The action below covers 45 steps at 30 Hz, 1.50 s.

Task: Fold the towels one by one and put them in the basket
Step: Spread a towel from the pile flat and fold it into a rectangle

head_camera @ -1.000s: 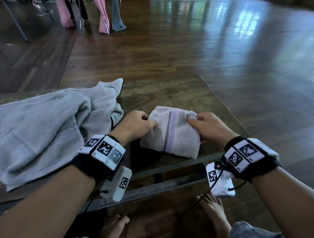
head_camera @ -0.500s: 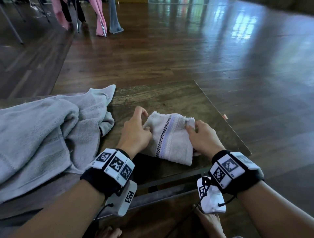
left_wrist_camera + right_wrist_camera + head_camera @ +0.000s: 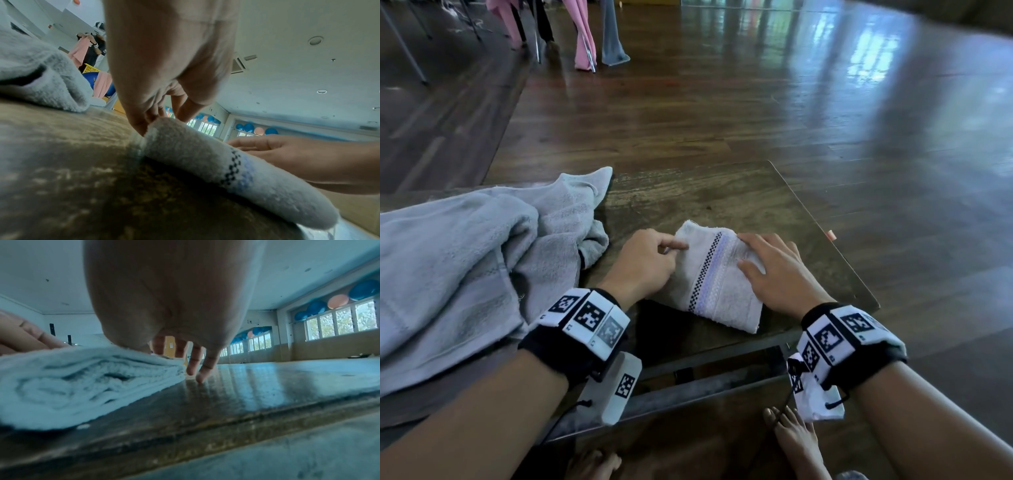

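Observation:
A small white towel (image 3: 717, 291) with a black checked stripe and a lilac band lies folded on the wooden table (image 3: 705, 195). My left hand (image 3: 671, 248) is at its left edge with fingers curled. In the left wrist view the thumb and fingers (image 3: 185, 110) pinch the far left corner of the towel (image 3: 205, 154). My right hand (image 3: 756, 253) lies flat on the towel's right part with fingers spread. In the right wrist view its fingertips (image 3: 193, 363) reach past the edge of the stacked folds (image 3: 72, 382). A large grey towel (image 3: 465, 267) lies crumpled to the left.
The table's right edge (image 3: 842, 260) runs close to my right hand, with dark wooden floor beyond. Bare feet (image 3: 798, 442) show under the near edge. Far off at the back left, pink cloths (image 3: 582, 34) hang, and a yellow crate (image 3: 90, 69) stands there.
Both hands pinched the small towel's far corners before. Now the towel lies flatter on the table, and my right hand has let go and spread flat on top of it.

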Tool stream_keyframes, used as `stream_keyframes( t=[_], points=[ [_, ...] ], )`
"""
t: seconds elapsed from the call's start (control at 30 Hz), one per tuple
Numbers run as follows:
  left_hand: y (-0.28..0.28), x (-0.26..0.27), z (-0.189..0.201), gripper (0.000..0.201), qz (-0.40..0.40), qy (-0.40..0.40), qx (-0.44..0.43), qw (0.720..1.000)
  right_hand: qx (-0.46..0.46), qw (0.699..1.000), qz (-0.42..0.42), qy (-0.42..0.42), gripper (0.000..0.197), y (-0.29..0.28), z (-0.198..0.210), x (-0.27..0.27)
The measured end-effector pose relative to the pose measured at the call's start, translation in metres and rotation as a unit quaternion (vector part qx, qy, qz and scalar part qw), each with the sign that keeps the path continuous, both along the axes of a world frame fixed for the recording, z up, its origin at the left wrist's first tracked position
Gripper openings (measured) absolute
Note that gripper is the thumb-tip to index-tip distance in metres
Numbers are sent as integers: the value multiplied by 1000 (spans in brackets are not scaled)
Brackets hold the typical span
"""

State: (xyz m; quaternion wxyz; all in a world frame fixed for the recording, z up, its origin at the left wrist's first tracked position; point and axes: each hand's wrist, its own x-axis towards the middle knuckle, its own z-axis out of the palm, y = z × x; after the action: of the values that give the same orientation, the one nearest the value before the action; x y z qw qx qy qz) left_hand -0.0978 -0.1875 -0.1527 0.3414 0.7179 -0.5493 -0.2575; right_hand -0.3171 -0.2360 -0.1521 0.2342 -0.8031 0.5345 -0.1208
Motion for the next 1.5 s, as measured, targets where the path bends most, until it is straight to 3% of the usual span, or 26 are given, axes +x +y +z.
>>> stream_keyframes(
  t=[0.17,0.3,0.37,0.43,0.57,0.67,0.73,0.8,0.9,0.97,1.07,1.13,1.23,1.33,1.4,1.5],
  points=[
    [3,-4,2,45,-14,-50,0,999,-13,999,-17,46,47,0,3,3],
    [8,-11,6,51,-25,-234,-18,972,-4,995,-36,97,37,3,9,7],
    [11,-17,10,45,-51,-272,-37,960,21,993,-36,113,32,5,11,8],
    [13,-23,10,43,-100,-272,-20,957,47,993,-29,108,31,7,14,8],
    [13,-31,4,60,-187,-328,65,924,102,994,-22,24,31,12,17,3],
    [18,-35,-1,70,-214,-322,87,918,90,995,-50,8,33,16,20,-3],
    [24,-40,-5,78,-218,-321,77,918,52,997,-61,15,22,17,22,-7],
    [28,-46,-7,93,-233,-325,88,913,41,998,-44,9,13,18,24,-9],
    [28,-47,-9,110,-260,-350,107,894,51,999,-19,-5,16,20,24,-8],
    [27,-46,-11,108,-268,-371,105,883,51,999,-5,0,18,21,24,-6],
    [26,-45,-9,86,-270,-353,94,891,43,999,-18,2,21,21,25,-5],
    [26,-45,-5,74,-277,-302,96,907,28,999,-31,-9,24,21,25,-4],
    [25,-43,4,75,-277,-205,97,934,30,999,-15,-26,32,19,24,-1],
    [25,-44,9,63,-268,-136,55,952,41,998,-16,-43,30,16,24,0],
    [28,-46,8,58,-283,-133,37,949,51,997,-24,-52,29,14,24,-1],
    [36,-48,4,71,-311,-188,83,928,61,996,-27,-56,30,13,24,-3]
  ],
)
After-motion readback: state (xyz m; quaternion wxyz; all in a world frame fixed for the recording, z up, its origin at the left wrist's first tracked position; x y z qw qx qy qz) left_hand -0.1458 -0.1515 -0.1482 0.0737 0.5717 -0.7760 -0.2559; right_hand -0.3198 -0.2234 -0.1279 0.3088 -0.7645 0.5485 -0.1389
